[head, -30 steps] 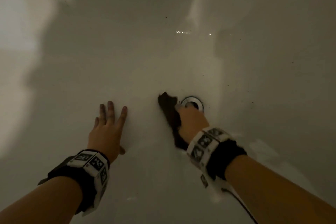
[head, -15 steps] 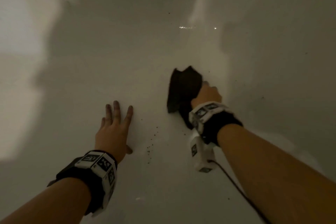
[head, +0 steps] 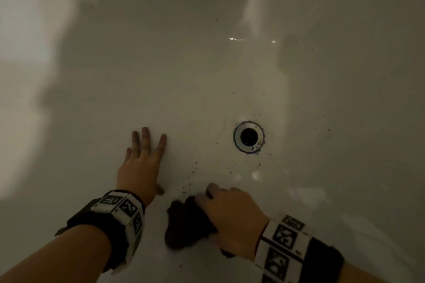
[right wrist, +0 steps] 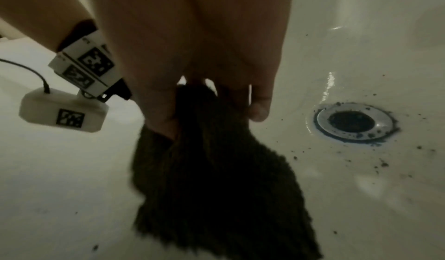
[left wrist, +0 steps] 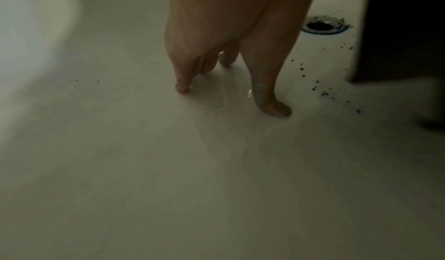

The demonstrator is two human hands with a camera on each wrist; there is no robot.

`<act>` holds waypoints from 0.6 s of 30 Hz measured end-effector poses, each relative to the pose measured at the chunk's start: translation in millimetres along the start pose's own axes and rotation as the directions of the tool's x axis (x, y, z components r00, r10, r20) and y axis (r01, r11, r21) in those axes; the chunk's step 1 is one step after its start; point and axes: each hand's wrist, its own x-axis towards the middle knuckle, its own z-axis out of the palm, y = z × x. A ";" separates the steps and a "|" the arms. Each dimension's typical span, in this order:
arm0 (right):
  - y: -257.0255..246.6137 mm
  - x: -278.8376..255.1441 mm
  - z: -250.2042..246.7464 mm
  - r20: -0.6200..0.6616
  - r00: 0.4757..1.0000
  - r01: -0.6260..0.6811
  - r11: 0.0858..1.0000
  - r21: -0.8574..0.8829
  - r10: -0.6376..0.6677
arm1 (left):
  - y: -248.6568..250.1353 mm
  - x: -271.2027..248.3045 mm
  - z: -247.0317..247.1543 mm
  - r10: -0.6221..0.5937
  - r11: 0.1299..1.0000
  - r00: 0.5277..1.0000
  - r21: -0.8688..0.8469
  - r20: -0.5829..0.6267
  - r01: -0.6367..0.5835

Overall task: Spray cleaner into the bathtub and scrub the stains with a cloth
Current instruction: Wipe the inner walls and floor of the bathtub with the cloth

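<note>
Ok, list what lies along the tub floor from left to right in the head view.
left hand pressed flat on the bathtub → dark cloth → right hand gripping it → drain, which sits farther away.

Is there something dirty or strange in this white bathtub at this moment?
Yes. Dark specks of grit lie scattered on the white bathtub floor between the round metal drain and the dark cloth gripped by the right hand. A dark ring of grime also edges the drain. The left hand rests flat nearby.
</note>
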 end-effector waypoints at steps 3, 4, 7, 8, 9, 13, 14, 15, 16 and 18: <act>6.6 -5.4 -11.4 -0.181 0.982 -0.061 0.996 -0.060 0.049 | -0.6 0.6 1.7 0.002 1.000 1.000 -0.002 -0.002 -0.002; 9.2 -8.7 -19.1 -0.276 0.960 -0.070 0.993 -0.098 0.040 | -0.5 0.8 2.4 -0.002 1.000 1.000 -0.005 -0.002 0.002; 6.0 -16.7 -19.3 -0.490 0.869 -0.035 0.982 -0.185 -0.062 | -0.6 0.8 3.0 -0.002 1.000 1.000 0.000 -0.006 0.002; 0.1 -15.3 -10.6 -0.512 0.854 -0.034 0.971 -0.236 -0.095 | -0.5 0.7 2.5 -0.001 1.000 1.000 0.005 -0.009 0.001; -10.0 -12.7 0.7 -0.493 0.868 -0.065 0.968 -0.244 -0.066 | -0.7 0.3 2.1 0.000 1.000 1.000 0.006 -0.012 0.000; -38.5 25.6 77.3 -0.081 0.961 -0.265 0.964 -0.018 0.263 | -0.7 -0.6 1.7 0.002 1.000 1.000 -0.009 -0.004 -0.002; -44.0 34.4 88.8 -0.014 0.962 -0.271 0.961 0.054 0.272 | -1.0 -0.1 1.9 0.002 1.000 1.000 -0.010 -0.005 -0.002; -49.8 31.9 82.1 0.063 0.959 -0.282 0.948 0.145 0.276 | -1.6 0.5 2.0 0.004 1.000 1.000 -0.008 -0.008 -0.004; -53.6 30.4 80.2 0.130 0.953 -0.299 0.924 0.237 0.275 | -2.1 1.3 2.0 0.008 1.000 1.000 -0.004 -0.011 -0.008; -58.1 34.0 88.6 0.095 0.951 -0.309 0.899 0.312 0.294 | -2.8 1.8 2.7 0.013 1.000 1.000 0.005 -0.011 -0.012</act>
